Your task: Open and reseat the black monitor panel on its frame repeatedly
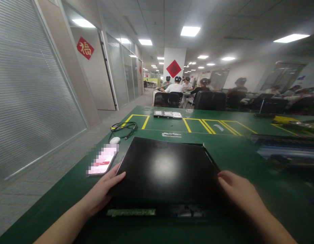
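Observation:
A flat black panel [164, 166] with a ceiling light's glare on it lies in front of me, above a black frame or casing whose right rim [210, 154] shows past its edge. My left hand [109, 184] grips the panel's left edge, thumb on top and the other fingers partly hidden beneath. At the right edge, my right hand [231, 184] has its thumb and fingers closed on the panel's side. Below the panel's near edge, a green strip [131, 212] shows in the dark casing; I cannot make out what it is.
A phone [103, 161], a white mouse [114, 140] and a coiled black cable [123, 128] lie left on the green table [45, 206]. Several hard drives [167, 114] sit at the back by yellow tape outlines. Blurred items [286, 152] lie right. People [177, 84] sit beyond.

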The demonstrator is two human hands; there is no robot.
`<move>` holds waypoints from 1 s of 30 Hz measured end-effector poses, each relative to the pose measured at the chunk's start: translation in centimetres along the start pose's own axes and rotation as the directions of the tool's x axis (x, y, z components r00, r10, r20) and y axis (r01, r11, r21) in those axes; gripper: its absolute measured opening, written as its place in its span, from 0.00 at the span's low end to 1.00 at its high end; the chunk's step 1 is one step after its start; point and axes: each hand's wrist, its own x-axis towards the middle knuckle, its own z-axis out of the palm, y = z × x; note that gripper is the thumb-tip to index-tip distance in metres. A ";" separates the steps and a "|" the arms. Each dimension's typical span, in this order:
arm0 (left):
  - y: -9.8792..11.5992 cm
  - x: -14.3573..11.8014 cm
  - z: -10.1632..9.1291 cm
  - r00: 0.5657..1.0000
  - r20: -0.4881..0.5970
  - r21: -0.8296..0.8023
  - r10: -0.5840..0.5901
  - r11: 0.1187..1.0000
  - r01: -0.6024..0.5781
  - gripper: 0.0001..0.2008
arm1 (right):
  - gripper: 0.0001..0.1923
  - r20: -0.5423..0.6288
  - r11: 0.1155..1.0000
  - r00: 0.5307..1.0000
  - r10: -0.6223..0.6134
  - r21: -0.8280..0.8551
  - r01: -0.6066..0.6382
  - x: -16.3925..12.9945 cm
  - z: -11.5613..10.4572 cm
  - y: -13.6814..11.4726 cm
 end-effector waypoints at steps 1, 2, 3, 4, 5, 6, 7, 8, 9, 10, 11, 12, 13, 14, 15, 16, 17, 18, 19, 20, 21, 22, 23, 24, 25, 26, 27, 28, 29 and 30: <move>-0.1 0.0 0.0 1.000 -0.014 0.007 -0.004 1.000 0.004 0.44 | 0.19 -0.003 1.000 1.000 0.002 -0.003 -0.002 0.0 0.0 0.0; -0.1 0.0 0.1 1.000 -0.026 0.008 -0.004 1.000 0.005 0.45 | 0.19 -0.008 1.000 1.000 0.000 -0.005 0.000 0.0 0.0 0.0; -0.2 0.0 0.1 0.999 -0.037 0.005 0.001 1.000 -0.001 0.45 | 0.19 -0.015 1.000 1.000 -0.002 -0.005 0.002 0.0 0.0 0.0; -0.2 0.0 0.2 0.999 -0.046 0.000 0.009 1.000 -0.009 0.45 | 0.19 -0.020 1.000 1.000 -0.005 -0.002 0.005 0.0 0.0 0.1; -0.2 0.0 0.2 0.998 -0.054 -0.004 0.018 1.000 -0.019 0.45 | 0.19 -0.024 1.000 1.000 -0.008 0.002 0.008 0.0 0.1 0.1; -0.3 0.0 0.2 0.998 -0.057 -0.009 0.025 1.000 -0.025 0.46 | 0.19 -0.025 1.000 1.000 -0.012 0.007 0.012 0.0 0.1 0.2; -0.2 0.0 0.3 0.998 -0.056 -0.012 0.028 1.000 -0.029 0.46 | 0.19 -0.026 1.000 1.000 -0.013 0.012 0.013 0.1 0.1 0.2; -0.2 0.0 0.3 0.998 -0.054 -0.014 0.030 0.999 -0.031 0.45 | 0.19 -0.025 1.000 1.000 -0.012 0.016 0.012 0.1 0.1 0.3; -0.2 0.0 0.3 0.998 -0.047 -0.015 0.030 0.999 -0.031 0.45 | 0.19 -0.022 1.000 1.000 -0.007 0.018 0.007 0.2 0.1 0.3; -0.2 0.0 0.3 0.999 -0.042 -0.016 0.031 0.999 -0.031 0.45 | 0.19 -0.019 1.000 1.000 0.000 0.018 0.000 0.2 0.1 0.4; -0.2 0.1 0.2 0.999 -0.035 -0.019 0.033 0.999 -0.033 0.45 | 0.19 -0.014 1.000 1.000 0.008 0.018 -0.008 0.2 0.1 0.4; -0.2 0.1 0.2 0.999 -0.029 -0.023 0.033 0.999 -0.034 0.46 | 0.19 -0.009 1.000 1.000 0.014 0.017 -0.013 0.2 0.0 0.4; -0.3 0.1 0.2 0.999 -0.026 -0.027 0.034 0.999 -0.035 0.47 | 0.19 -0.005 1.000 1.000 0.016 0.014 -0.016 0.2 -0.1 0.3; -0.3 0.1 0.2 0.999 -0.025 -0.030 0.035 0.999 -0.036 0.48 | 0.20 0.000 1.000 1.000 0.015 0.012 -0.015 0.2 -0.1 0.3; -0.3 0.1 0.1 0.999 -0.027 -0.031 0.033 0.999 -0.034 0.49 | 0.20 0.001 1.000 1.000 0.012 0.010 -0.012 0.2 -0.2 0.3; -0.4 0.1 0.1 0.999 -0.032 -0.030 0.033 0.999 -0.034 0.49 | 0.20 0.001 1.000 1.000 0.009 0.007 -0.009 0.2 -0.3 0.2; -0.4 0.1 0.2 0.999 -0.036 -0.027 0.031 0.999 -0.032 0.49 | 0.20 0.000 1.000 1.000 0.006 0.005 -0.006 0.2 -0.3 0.2; -0.4 0.1 0.2 0.999 -0.039 -0.024 0.030 0.999 -0.031 0.49 | 0.20 0.000 1.000 1.000 0.003 0.003 -0.003 0.1 -0.3 0.2; -0.4 0.1 0.2 0.999 -0.039 -0.023 0.028 0.999 -0.029 0.50 | 0.20 -0.001 1.000 1.000 0.000 0.002 0.000 0.1 -0.3 0.1; -0.3 0.0 0.2 0.999 -0.037 -0.024 0.026 0.999 -0.027 0.50 | 0.20 -0.002 1.000 1.000 -0.005 0.002 0.005 0.1 -0.3 0.1; -0.3 0.0 0.3 0.999 -0.034 -0.026 0.026 0.999 -0.027 0.50 | 0.20 -0.002 1.000 1.000 -0.009 0.003 0.009 0.1 -0.3 0.0; -0.2 -0.1 0.3 0.999 -0.032 -0.029 0.028 0.999 -0.028 0.51 | 0.20 -0.004 1.000 1.000 -0.011 0.003 0.011 0.1 -0.2 0.0; -0.2 -0.2 0.4 0.999 -0.032 -0.033 0.030 0.999 -0.031 0.51 | 0.20 -0.009 1.000 1.000 -0.013 -0.001 0.013 0.1 -0.2 0.0; -0.1 -0.2 0.5 0.999 -0.033 -0.035 0.033 0.999 -0.034 0.51 | 0.20 -0.016 1.000 1.000 -0.016 -0.009 0.016 0.1 -0.1 -0.1; -0.1 -0.3 0.6 0.999 -0.036 -0.036 0.033 0.999 -0.034 0.51 | 0.20 -0.022 1.000 1.000 -0.020 -0.017 0.019 0.1 -0.1 -0.1; 0.0 -0.4 0.7 0.999 -0.040 -0.034 0.031 0.999 -0.032 0.51 | 0.20 -0.026 0.999 0.999 -0.023 -0.024 0.022 0.1 0.0 -0.1; 0.1 -0.4 0.8 0.999 -0.045 -0.032 0.025 0.999 -0.027 0.50 | 0.20 -0.028 0.999 0.999 -0.026 -0.030 0.025 0.1 0.0 0.0; 0.2 -0.5 0.9 0.999 -0.047 -0.031 0.020 0.999 -0.021 0.50 | 0.20 -0.028 0.999 0.999 -0.027 -0.032 0.026 0.1 0.0 0.0; 0.2 -0.5 0.9 0.999 -0.047 -0.030 0.017 0.999 -0.019 0.50 | 0.20 -0.028 0.999 0.999 -0.026 -0.031 0.025 0.1 0.0 0.0; 0.3 -0.6 1.0 0.999 -0.047 -0.030 0.017 0.999 -0.018 0.50 | 0.20 -0.030 0.999 0.999 -0.023 -0.029 0.022 0.0 0.0 0.0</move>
